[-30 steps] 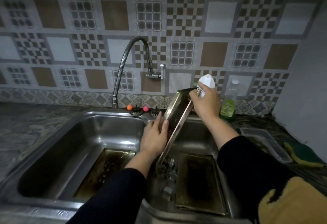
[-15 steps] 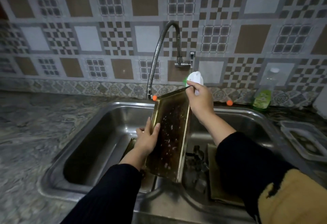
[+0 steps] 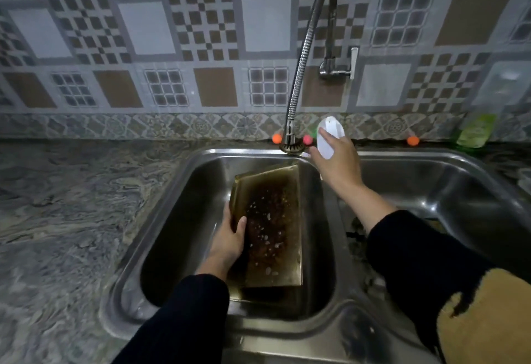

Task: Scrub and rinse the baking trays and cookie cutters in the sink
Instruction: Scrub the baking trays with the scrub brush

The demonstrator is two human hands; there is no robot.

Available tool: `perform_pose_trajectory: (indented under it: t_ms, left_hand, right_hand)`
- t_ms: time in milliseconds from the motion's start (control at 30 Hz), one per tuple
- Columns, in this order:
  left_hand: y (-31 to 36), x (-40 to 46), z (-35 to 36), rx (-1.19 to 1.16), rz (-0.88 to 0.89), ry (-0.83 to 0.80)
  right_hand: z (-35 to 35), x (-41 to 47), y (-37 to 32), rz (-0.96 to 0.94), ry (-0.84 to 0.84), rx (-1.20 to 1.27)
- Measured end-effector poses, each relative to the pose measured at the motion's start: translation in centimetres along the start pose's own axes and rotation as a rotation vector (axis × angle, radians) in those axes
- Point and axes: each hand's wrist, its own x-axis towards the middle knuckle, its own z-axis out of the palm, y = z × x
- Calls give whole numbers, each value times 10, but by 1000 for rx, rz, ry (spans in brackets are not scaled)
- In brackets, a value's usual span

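Tray [image 3: 270, 228] stands in the left basin of the sink [image 3: 172, 197], propped on its near short edge, far edge leaning back toward the basin's rear wall. Long axis runs near-to-far, away from the person; the dirty inner face looks up and toward the camera. Dark baked-on residue across the floor of it, pale specks that may be suds or droplets; too dim to say which.

Left hand [image 3: 230, 237] grasps the tray's left long rim, thumb over the inside lip, fingers behind. Right hand [image 3: 336, 154] is off the tray, wrapped round a white scrubber [image 3: 330, 136] held up near the base of the tap [image 3: 304, 47]. Whether it carries soap cannot be told.

Handling, as judged: thin sheet metal, stiff, light enough for one hand, rigid under scrubbing pressure. Greasy and wet, so slippery; the raised rim is the sure hold, and the current mid-rim grasp balances it well. Rim edges could be sharp. Propped on one edge it may skid along the steel floor when pushed; bracing the far edge against the basin wall would steady it.

A second tray seems to lie flat beneath it, mostly hidden.
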Motion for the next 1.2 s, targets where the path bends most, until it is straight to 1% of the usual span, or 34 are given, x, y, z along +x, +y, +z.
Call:
perform_pose_trajectory:
  t_ms: [100, 167, 333, 400, 500, 667, 700, 800, 867, 933, 1100, 1200]
  left_hand:
    - [-22, 18, -3, 161, -165, -5]
    - [-31, 24, -3, 210, -211, -16]
    - [-47, 40, 3, 286, -200, -40]
    - [-49, 42, 4, 350, -231, -63]
    - [-53, 43, 4, 331, -283, -131]
    - [-62, 47, 5, 344, -317, -88]
    - [-65, 48, 6, 365, -314, -81]
    - [-61, 51, 2, 539, -301, -159]
    - [-36, 38, 0, 642, -224, -196]
    - [-6, 28, 1, 689, -100, -209]
    - [62, 13, 28, 709, 224, -263]
    - [100, 5, 58, 767, 405, -252]
  right_hand:
    - [0, -8, 12, -20, -33, -127]
    - [-3, -16, 17, -34, -52, -177]
    - [5, -33, 29, -1, -111, -280]
    - [8, -37, 30, -9, -137, -297]
    - [11, -41, 30, -25, -162, -275]
    - [11, -42, 29, -35, -197, -276]
    - [12, -42, 29, -33, -210, -280]
    - [10, -42, 29, -27, -247, -310]
    - [7, -42, 29, -22, -262, -336]
    - [0, -42, 30, -6, -276, -363]
    - [-30, -40, 45, 52, -300, -444]
    - [-56, -38, 62, 107, -312, -457]
